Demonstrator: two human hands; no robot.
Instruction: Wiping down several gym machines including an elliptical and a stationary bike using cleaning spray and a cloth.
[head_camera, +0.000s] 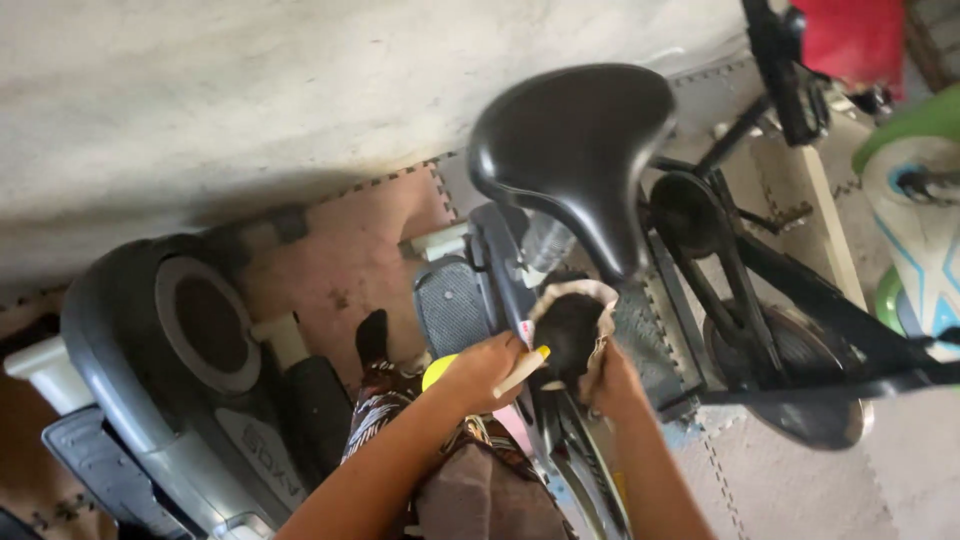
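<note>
Both hands work just under the black saddle (580, 150): the left hand (487, 372) has its grip closed around a yellow-tipped stick (522, 370), the right hand (612, 380) clutches a dark cloth (570, 325) against the exercise bike frame (500, 260). Farther off stands another bike's flywheel (800, 380).

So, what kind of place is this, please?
Probably a home gym or an exercise-equipment storage room. A stationary exercise bike with a wide black padded saddle stands on interlocking foam floor mats, and a grey-and-black elliptical trainer stands beside it.
</note>
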